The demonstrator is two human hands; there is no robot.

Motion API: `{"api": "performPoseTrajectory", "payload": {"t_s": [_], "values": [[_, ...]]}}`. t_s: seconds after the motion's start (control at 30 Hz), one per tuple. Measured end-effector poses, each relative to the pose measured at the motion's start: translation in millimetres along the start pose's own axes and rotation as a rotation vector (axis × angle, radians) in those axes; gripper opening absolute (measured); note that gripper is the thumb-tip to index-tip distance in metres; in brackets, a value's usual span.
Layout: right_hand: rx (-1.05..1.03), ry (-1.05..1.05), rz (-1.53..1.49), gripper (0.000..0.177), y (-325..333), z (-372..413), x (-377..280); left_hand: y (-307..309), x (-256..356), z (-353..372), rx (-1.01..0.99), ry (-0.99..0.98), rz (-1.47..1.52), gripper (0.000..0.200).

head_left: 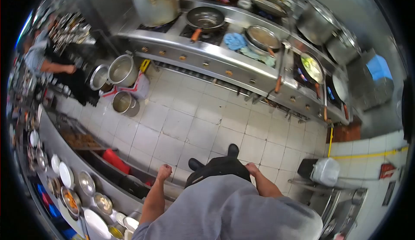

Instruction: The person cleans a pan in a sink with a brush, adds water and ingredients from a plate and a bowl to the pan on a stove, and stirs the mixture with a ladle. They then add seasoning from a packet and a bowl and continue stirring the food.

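Left hand (164,171): fingers curled, how tightly cannot be told. Right hand (252,168): beside the hip, closure unclear. To the left of the left hand, a red object (116,161) lies along the worktop (109,184), its long axis slanting back toward the left forearm. Ahead of both hands, open tiled floor (203,119) reaches the stove front (207,64).

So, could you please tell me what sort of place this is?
Probably a restaurant kitchen: a long stove carries pans and a large pot, and a counter holds many bowls and plates.
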State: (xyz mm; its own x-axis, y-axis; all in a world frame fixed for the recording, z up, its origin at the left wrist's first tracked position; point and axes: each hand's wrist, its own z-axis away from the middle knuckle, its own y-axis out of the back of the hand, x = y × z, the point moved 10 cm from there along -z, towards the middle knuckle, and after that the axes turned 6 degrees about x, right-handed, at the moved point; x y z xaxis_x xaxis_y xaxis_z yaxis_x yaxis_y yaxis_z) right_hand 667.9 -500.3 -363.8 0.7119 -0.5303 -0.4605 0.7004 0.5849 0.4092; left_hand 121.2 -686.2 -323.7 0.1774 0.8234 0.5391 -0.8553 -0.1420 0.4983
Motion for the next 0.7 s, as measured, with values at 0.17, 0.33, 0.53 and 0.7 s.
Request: {"api": "performPoseTrajectory", "payload": {"t_s": [0.17,0.33,0.53,0.7], "values": [[-0.014,-0.134,-0.651,0.025,64.1,-3.1,34.1,-61.5,21.0,12.8,-0.093,0.037,0.026,0.012],[0.239,-0.008,-0.868,0.03,239.4,-18.3,14.4,-128.3,37.6,29.6,-0.192,0.066,0.025,0.013],[0.281,0.11,-0.783,0.04,336.3,-39.0,-37.3,-181.1,94.1,47.9,-0.165,0.059,0.047,0.013],[0.316,0.313,-0.62,0.076,357.8,-62.5,-190.8,-213.5,138.2,54.9,-0.191,-0.017,-0.011,0.011]]}}
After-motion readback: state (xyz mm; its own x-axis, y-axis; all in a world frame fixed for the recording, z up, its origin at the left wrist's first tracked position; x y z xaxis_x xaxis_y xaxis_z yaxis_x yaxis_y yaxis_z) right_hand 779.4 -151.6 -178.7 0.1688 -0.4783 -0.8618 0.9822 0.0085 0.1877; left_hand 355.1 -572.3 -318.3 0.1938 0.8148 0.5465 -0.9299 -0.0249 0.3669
